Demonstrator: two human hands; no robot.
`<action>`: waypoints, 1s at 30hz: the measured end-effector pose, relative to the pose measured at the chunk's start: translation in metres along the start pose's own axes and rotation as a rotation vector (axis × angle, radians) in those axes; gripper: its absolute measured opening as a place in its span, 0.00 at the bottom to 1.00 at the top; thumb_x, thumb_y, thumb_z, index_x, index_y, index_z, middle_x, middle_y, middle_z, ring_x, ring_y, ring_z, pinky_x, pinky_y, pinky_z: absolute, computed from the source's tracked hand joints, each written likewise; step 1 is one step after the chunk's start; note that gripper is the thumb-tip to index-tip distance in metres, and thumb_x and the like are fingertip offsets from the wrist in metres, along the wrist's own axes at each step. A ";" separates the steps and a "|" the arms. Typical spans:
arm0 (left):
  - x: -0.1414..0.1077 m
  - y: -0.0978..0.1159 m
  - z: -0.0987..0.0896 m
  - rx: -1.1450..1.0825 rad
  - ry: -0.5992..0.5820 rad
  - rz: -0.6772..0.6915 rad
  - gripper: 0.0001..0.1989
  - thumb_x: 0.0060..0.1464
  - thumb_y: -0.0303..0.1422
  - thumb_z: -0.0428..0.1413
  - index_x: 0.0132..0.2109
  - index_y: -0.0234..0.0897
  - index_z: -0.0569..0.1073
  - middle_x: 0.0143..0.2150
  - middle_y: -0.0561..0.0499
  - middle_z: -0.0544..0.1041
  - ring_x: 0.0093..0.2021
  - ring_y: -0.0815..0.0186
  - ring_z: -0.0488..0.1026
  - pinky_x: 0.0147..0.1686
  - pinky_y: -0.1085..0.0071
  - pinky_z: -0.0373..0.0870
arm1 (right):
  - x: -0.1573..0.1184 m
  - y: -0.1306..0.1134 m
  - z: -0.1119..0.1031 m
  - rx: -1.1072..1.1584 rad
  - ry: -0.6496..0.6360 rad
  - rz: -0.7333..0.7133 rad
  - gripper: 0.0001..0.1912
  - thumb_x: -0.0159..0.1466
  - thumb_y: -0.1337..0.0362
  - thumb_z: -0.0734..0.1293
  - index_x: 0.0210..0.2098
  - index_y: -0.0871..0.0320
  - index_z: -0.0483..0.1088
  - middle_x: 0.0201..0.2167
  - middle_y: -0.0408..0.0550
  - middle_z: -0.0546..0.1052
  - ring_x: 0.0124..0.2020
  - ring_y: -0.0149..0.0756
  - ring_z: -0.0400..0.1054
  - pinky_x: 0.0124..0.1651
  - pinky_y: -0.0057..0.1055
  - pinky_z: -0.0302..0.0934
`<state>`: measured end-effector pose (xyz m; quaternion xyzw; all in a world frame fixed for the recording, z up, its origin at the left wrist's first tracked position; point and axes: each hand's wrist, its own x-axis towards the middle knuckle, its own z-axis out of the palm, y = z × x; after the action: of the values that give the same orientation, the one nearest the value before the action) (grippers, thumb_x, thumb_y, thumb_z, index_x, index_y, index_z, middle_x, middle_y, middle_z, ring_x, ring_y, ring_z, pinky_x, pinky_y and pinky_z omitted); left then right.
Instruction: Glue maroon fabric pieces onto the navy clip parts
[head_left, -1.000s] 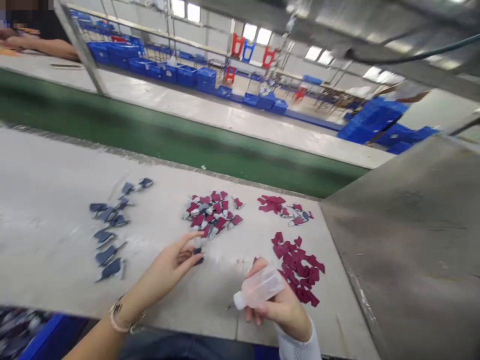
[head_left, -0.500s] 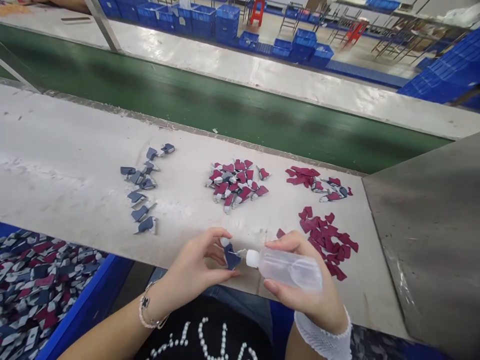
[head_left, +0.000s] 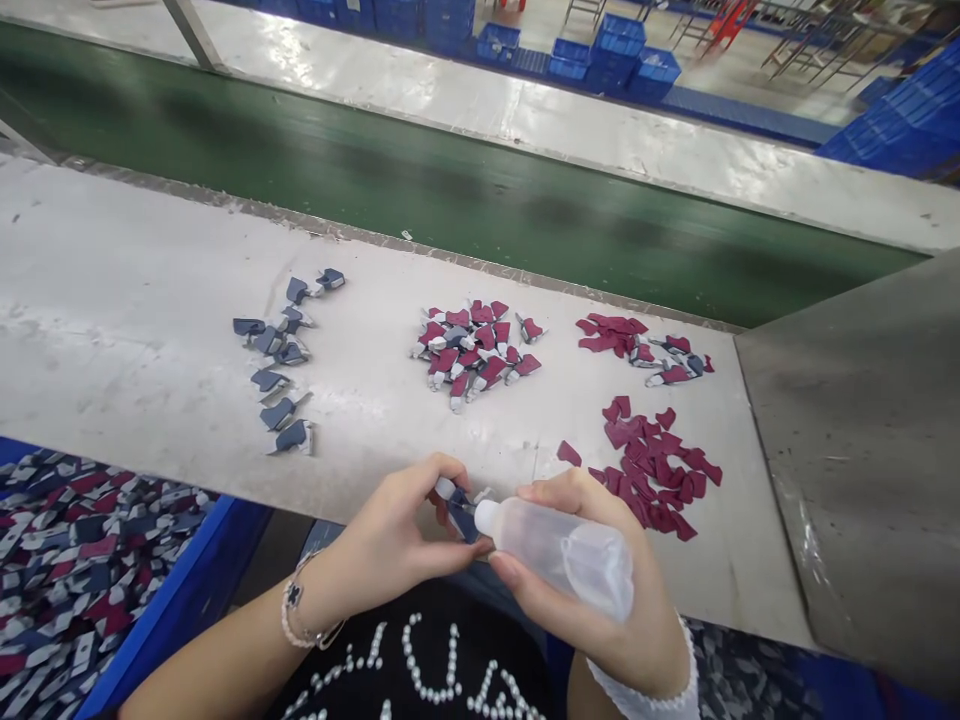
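My left hand [head_left: 394, 525] pinches a small dark blue piece with a white end [head_left: 459, 512] between thumb and fingers. My right hand [head_left: 577, 585] grips a translucent plastic squeeze bottle [head_left: 559, 553] lying on its side. The bottle's white tip [head_left: 486, 517] is right against the piece. Both hands sit at the bench's front edge. On the pale bench [head_left: 135, 290] lie a grey-blue pile [head_left: 279, 365], a maroon-and-white pile [head_left: 474, 350], a mixed pile [head_left: 637, 345] and a loose maroon pile [head_left: 651, 470].
A blue bin [head_left: 75, 570] of mixed pieces stands at lower left, with more pieces at lower right. A green conveyor belt [head_left: 450, 200] runs behind the bench. A grey metal panel [head_left: 847, 430] rises on the right. Blue crates [head_left: 615, 60] stand beyond.
My hands have come together, bringing the bottle's tip from a gap to against the piece. The view has swung level and dropped toward my lap, and the left hand now holds the piece tighter.
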<state>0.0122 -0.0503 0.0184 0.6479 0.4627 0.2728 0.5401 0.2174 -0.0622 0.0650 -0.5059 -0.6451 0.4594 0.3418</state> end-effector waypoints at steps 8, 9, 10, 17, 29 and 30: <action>-0.001 0.002 -0.003 0.019 -0.014 0.013 0.16 0.51 0.31 0.65 0.44 0.42 0.67 0.36 0.56 0.75 0.33 0.69 0.73 0.35 0.74 0.72 | 0.002 -0.005 0.000 -0.014 -0.016 -0.012 0.11 0.58 0.62 0.74 0.38 0.53 0.69 0.26 0.39 0.73 0.25 0.33 0.70 0.27 0.30 0.63; -0.001 0.002 -0.003 0.021 -0.015 0.015 0.16 0.51 0.31 0.65 0.43 0.42 0.66 0.35 0.56 0.75 0.33 0.69 0.72 0.35 0.74 0.72 | 0.001 -0.006 0.000 -0.020 -0.014 -0.018 0.11 0.58 0.62 0.74 0.38 0.53 0.69 0.26 0.38 0.73 0.25 0.32 0.69 0.27 0.30 0.63; -0.001 0.002 -0.002 0.025 -0.016 0.017 0.16 0.51 0.32 0.65 0.43 0.42 0.66 0.35 0.56 0.75 0.33 0.69 0.72 0.35 0.74 0.72 | 0.001 -0.006 0.000 -0.025 -0.014 -0.022 0.11 0.58 0.63 0.74 0.38 0.53 0.69 0.27 0.38 0.74 0.25 0.32 0.70 0.28 0.30 0.63; 0.000 0.002 -0.001 0.041 -0.012 0.030 0.17 0.51 0.30 0.65 0.44 0.43 0.66 0.37 0.57 0.74 0.33 0.71 0.72 0.35 0.75 0.71 | 0.000 -0.010 0.002 -0.071 0.040 -0.047 0.09 0.61 0.64 0.72 0.39 0.52 0.70 0.29 0.38 0.76 0.28 0.33 0.72 0.30 0.31 0.66; 0.001 0.002 -0.001 0.044 -0.025 0.029 0.18 0.50 0.29 0.65 0.44 0.43 0.66 0.36 0.58 0.74 0.33 0.71 0.72 0.35 0.75 0.71 | -0.001 -0.014 0.000 -0.087 -0.018 -0.065 0.10 0.60 0.64 0.72 0.39 0.55 0.69 0.29 0.38 0.75 0.26 0.30 0.72 0.29 0.28 0.64; 0.000 0.002 -0.002 0.051 -0.023 0.033 0.18 0.50 0.28 0.65 0.44 0.44 0.66 0.36 0.58 0.74 0.33 0.71 0.72 0.35 0.75 0.71 | -0.001 -0.015 -0.001 -0.087 -0.023 -0.065 0.09 0.60 0.64 0.72 0.38 0.55 0.69 0.28 0.38 0.75 0.25 0.30 0.71 0.28 0.28 0.63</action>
<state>0.0116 -0.0491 0.0211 0.6722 0.4526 0.2622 0.5240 0.2136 -0.0636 0.0791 -0.4937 -0.6846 0.4252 0.3268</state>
